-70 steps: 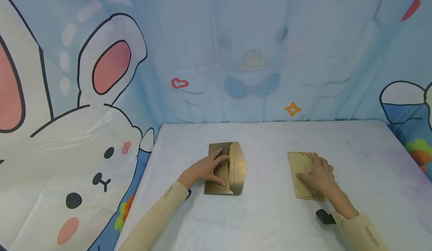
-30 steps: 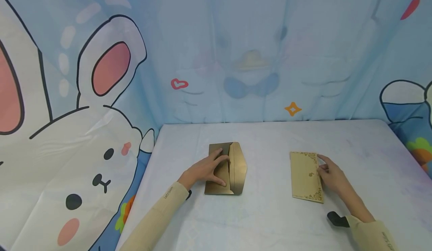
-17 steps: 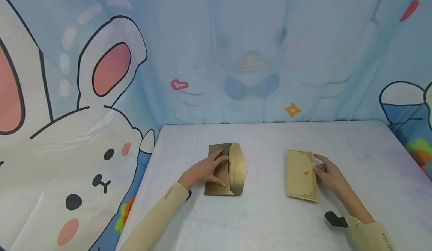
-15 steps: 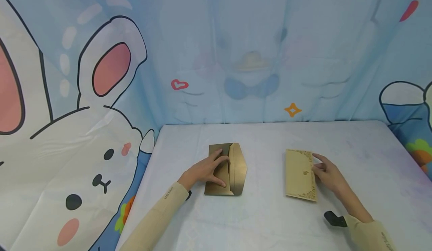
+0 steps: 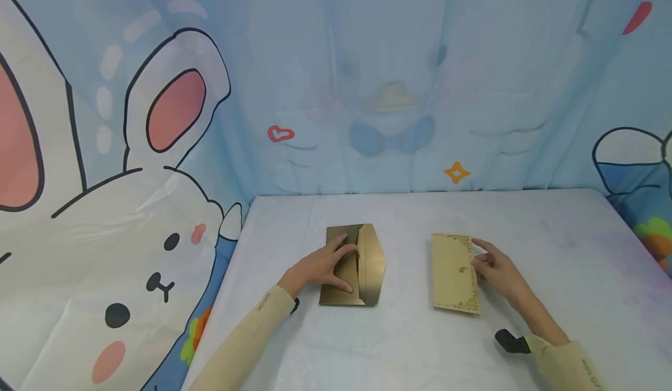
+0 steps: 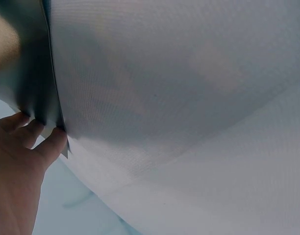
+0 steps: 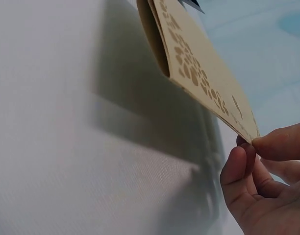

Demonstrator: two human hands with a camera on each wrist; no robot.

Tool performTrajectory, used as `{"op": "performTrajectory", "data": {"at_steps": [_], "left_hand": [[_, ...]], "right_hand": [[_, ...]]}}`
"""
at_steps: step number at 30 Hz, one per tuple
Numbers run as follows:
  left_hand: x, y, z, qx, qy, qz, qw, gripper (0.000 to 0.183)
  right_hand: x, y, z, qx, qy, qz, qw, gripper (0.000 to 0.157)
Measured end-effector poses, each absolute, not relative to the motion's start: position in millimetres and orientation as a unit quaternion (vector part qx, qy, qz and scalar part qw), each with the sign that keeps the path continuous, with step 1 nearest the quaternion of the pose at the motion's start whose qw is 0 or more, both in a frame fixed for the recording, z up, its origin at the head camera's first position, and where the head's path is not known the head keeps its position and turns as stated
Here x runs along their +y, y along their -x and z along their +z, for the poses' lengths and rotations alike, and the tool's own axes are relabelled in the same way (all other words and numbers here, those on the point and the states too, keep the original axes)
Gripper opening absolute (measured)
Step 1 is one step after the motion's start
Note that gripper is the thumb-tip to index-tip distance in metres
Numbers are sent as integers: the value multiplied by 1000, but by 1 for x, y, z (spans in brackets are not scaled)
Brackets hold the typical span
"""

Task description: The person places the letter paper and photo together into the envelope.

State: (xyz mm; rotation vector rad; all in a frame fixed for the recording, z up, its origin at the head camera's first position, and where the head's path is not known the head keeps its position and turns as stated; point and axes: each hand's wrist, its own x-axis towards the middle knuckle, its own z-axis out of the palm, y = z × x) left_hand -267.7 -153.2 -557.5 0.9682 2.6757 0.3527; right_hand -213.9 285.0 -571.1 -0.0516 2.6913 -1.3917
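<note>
A blue cartoon curtain (image 5: 315, 58) is hanging behind the far edge of a white-covered table (image 5: 409, 344). Left of the table's middle, a gold envelope (image 5: 346, 271) is lying with its flap (image 5: 374, 265) opened toward the right edge. A cream card (image 5: 452, 274) is floating, apparently raised, between the envelope and the right hand (image 5: 499, 271), its long axis running from far edge to near edge, roughly parallel to the envelope. That nearer hand is pinching the card's right-hand side; the left hand (image 5: 317, 267) is pressing the envelope, fingers spread.
</note>
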Motion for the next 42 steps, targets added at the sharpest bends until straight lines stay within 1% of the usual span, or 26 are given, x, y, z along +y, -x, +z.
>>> {"op": "performTrajectory", "data": {"at_steps": [8, 24, 35, 42], "left_hand": [[-153, 269, -561, 926, -333, 120, 132, 98], [-153, 268, -561, 926, -335, 120, 129, 98], [-154, 269, -564, 925, -339, 118, 125, 97], [-154, 269, -563, 925, -336, 120, 128, 97]], "right_hand": [[270, 215, -576, 883, 20, -465, 60, 58], [243, 216, -573, 875, 30, -481, 54, 57], [226, 221, -571, 871, 49, -488, 38, 56], [212, 224, -572, 861, 45, -504, 52, 56]]}}
